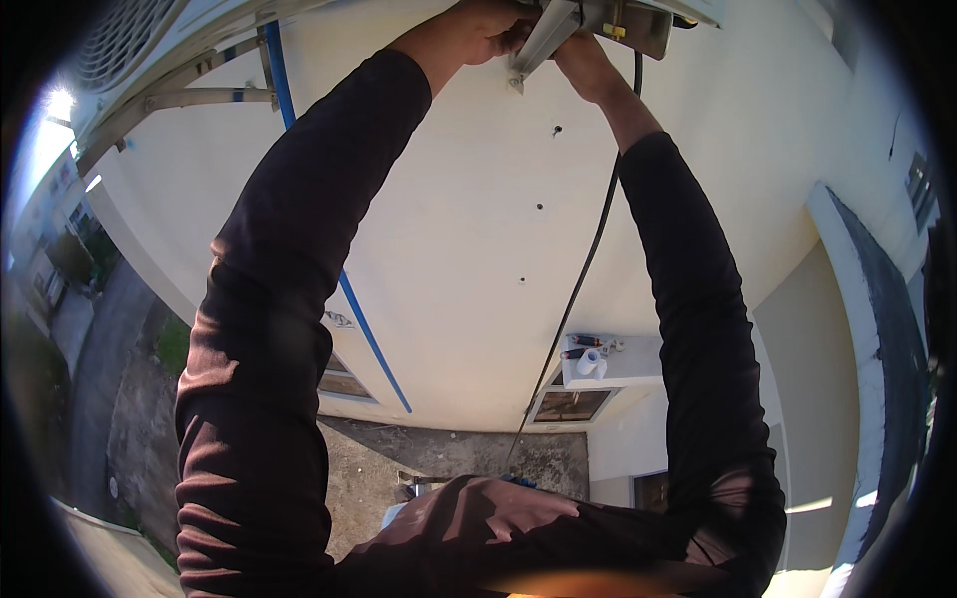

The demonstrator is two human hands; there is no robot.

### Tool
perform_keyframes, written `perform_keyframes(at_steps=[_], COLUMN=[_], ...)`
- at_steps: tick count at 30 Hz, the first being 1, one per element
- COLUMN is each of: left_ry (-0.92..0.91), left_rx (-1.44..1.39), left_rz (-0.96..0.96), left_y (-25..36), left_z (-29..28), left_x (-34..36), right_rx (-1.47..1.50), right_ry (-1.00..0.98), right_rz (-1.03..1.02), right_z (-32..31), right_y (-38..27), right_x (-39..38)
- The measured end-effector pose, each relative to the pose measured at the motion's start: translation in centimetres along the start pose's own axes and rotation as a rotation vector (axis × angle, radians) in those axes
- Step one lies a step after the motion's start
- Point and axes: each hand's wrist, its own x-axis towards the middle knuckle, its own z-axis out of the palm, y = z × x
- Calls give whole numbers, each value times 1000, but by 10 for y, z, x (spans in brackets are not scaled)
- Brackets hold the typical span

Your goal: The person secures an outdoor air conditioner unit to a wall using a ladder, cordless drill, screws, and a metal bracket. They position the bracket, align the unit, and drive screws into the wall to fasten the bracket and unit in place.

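Note:
Both my arms reach up to a metal bracket (pixel 546 40) fixed high on the pale wall. My left hand (pixel 486 36) is at the bracket's left side, its fingers curled in; what they hold is hidden. On the other side, my right hand (pixel 583 66) comes up against the bracket, and its fingers are out of sight behind the metal. Just right of it is a metal plate (pixel 646 30) with a small yellow brass-coloured fitting (pixel 614 32). A black cable (pixel 598 234) runs down the wall past my right wrist.
A blue pipe (pixel 364 324) slants down the wall on the left, below an outdoor unit's grille (pixel 125 40) on a bracket frame (pixel 204 97). Red-and-black handled tools and a white roll (pixel 591 363) lie on a ledge (pixel 638 361). The ground (pixel 369 478) is far below.

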Motion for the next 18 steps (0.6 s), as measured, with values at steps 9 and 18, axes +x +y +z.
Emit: perform_keyframes(at_steps=[9,18], left_ry=[2,167], left_rx=[23,138], left_rz=[59,51], left_y=[-9,3], left_z=[-3,16], left_x=[10,-24], right_rx=[-33,-74], right_ry=[-105,-91], right_rz=[-34,-4], right_z=[-2,0], right_y=[-7,-14], right_x=[-6,-9])
